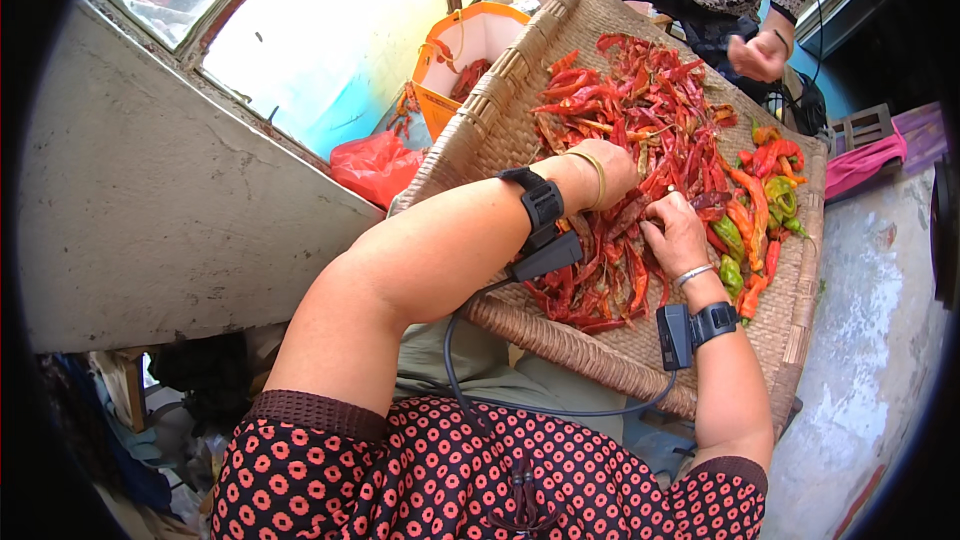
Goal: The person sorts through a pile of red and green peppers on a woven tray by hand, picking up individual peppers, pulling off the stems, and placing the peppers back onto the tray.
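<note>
Your left hand is resting, curled, over the pile, hiding its fingertips; your right hand is bending its fingers beside it. Whether either is clamping a pepper, one cannot tell. The dried red peppers are lying heaped on the woven tray, probably feeling light, slick and brittle; pinching near the stems is likely safest. Plumper peppers are sitting rightward, presumably heavier.
</note>
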{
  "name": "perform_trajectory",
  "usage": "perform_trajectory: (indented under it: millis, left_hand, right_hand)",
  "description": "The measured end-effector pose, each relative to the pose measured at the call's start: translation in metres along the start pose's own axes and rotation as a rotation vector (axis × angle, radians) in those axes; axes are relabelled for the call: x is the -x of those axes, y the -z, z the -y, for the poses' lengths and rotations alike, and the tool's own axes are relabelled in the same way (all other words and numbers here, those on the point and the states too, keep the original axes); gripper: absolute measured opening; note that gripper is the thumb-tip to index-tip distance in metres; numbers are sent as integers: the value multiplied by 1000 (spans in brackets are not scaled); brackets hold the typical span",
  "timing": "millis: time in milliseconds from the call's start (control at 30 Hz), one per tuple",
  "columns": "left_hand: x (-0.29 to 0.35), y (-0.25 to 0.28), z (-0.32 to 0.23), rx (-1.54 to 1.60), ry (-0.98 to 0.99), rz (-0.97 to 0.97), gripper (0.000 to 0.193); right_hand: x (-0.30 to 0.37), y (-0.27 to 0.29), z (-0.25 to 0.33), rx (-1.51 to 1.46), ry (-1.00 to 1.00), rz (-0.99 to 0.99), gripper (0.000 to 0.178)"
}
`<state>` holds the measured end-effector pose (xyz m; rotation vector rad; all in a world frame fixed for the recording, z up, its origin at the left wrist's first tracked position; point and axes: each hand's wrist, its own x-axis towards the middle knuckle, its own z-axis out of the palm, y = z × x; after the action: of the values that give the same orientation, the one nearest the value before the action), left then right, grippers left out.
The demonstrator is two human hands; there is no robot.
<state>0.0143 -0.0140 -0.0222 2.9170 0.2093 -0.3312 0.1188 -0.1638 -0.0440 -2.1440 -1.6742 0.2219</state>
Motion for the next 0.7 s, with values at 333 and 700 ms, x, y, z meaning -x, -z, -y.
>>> perform_trajectory:
  millis: [333,700]
  left_hand:
    - [0,0,0,-6,-11,-21,17]
    - [2,-3,-1,4,-34,-76,17]
  right_hand:
    - [0,-3,-2,1,29,-49,11]
    - [1,-4,-1,-8,17,-52,10]
